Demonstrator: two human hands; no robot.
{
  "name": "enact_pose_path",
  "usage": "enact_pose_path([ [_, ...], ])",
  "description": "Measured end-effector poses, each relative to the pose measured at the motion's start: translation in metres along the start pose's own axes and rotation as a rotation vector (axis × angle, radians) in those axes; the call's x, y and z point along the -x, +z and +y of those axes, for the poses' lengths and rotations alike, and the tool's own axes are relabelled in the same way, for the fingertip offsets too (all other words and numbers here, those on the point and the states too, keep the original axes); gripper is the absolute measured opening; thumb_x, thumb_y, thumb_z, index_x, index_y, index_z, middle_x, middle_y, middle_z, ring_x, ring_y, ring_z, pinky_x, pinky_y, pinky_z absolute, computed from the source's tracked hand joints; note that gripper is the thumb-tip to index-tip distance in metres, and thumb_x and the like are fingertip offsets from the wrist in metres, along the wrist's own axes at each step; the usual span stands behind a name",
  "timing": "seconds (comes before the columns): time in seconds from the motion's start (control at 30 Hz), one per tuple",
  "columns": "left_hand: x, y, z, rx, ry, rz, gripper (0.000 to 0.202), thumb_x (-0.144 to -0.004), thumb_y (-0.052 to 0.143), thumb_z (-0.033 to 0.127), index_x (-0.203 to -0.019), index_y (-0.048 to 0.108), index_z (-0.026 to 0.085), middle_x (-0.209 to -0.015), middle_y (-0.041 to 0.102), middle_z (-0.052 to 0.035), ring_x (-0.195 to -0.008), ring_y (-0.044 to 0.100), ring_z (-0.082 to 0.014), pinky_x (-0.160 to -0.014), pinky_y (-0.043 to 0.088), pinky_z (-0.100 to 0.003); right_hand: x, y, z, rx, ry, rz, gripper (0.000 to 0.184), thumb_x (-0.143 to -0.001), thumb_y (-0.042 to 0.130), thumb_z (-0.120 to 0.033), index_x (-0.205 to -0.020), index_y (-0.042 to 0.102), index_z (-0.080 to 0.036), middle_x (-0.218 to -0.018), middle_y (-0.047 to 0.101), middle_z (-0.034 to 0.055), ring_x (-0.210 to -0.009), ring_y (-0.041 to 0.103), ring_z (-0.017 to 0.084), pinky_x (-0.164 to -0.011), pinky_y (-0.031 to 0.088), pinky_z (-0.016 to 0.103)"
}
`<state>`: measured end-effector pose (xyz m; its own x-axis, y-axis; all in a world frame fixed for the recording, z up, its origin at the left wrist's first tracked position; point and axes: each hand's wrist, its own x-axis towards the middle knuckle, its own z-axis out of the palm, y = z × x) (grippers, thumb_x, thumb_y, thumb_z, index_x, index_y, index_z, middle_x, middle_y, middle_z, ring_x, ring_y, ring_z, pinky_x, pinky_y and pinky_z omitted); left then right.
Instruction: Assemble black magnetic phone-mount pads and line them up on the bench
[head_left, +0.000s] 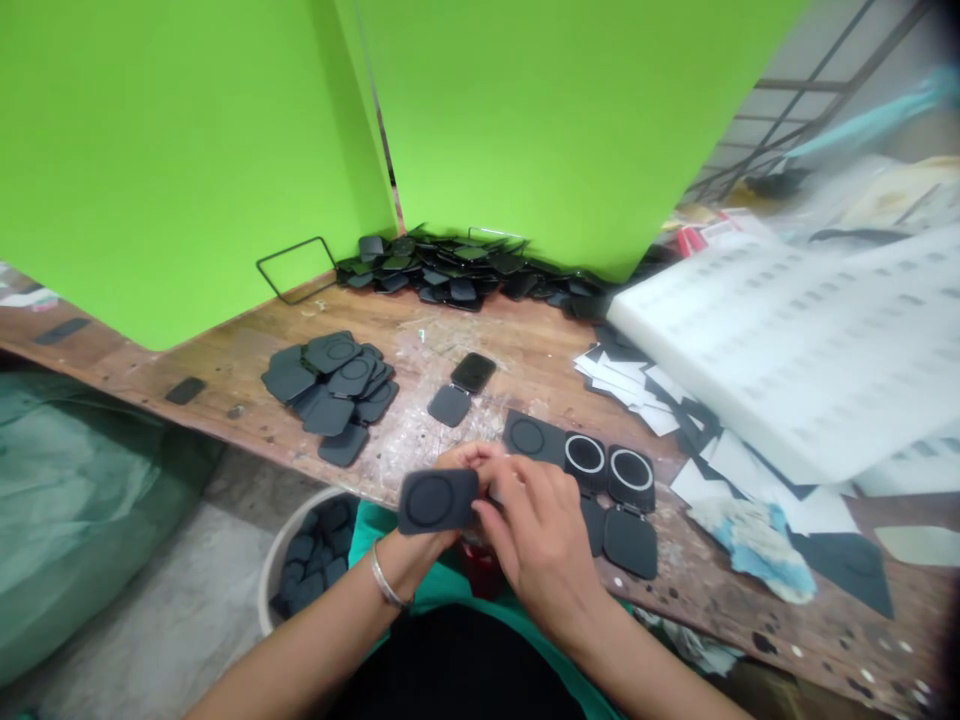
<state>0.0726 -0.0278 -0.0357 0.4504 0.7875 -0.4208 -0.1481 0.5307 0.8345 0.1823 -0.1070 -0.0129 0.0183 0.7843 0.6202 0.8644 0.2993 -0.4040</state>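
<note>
Close in front of my body, a flat black square panel with a raised ring point(439, 500) is held up over the bench's front edge. My left hand point(469, 457), with a bangle on its wrist, is closed around it, mostly hidden behind it. The fingers of my right hand point(547, 530) are bent and pinched at the panel's right edge, thumb against it. Just beyond, a dark sheet with a ring point(527, 436) lies on the bench. Beside it are two opened hinged black pads with white rings point(631, 469). Farther off lies another opened hinged pad point(450, 405).
A pile of black panels point(330, 380) sits at left on the wooden bench point(405, 350), with a larger heap point(465, 270) against the green boards point(525, 120). White foam point(795, 340), paper pieces point(626, 385) and a cloth point(757, 545) lie right. Below stands a bucket of black parts point(268, 570).
</note>
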Motion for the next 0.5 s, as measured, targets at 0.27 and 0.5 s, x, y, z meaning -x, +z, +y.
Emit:
enact_pose_path([
  [0.27,0.004,-0.008,0.005,-0.019,-0.020,-0.025,0.030,-0.068,0.080,0.032,-0.092,0.071,0.015,-0.076,0.068,-0.0034,-0.060,0.059,-0.0135,-0.055,0.046,-0.023,-0.014,-0.002,0.026,-0.232,0.204,-0.046,0.013,-0.093,0.055,-0.020,-0.093,0.067,-0.018,-0.088,0.070,0.0080,-0.083,0.064,0.020,-0.076,0.052,0.033],
  [0.5,0.014,-0.015,0.018,-0.162,0.001,-0.096,0.036,-0.066,0.082,0.034,-0.093,0.073,0.013,-0.081,0.070,-0.0054,-0.064,0.061,-0.0153,-0.059,0.048,-0.025,-0.029,-0.002,0.024,-0.597,0.638,-0.219,0.024,-0.086,0.060,-0.038,-0.076,0.068,-0.018,-0.069,0.068,0.0027,-0.062,0.061,0.016,-0.056,0.046,0.025],
])
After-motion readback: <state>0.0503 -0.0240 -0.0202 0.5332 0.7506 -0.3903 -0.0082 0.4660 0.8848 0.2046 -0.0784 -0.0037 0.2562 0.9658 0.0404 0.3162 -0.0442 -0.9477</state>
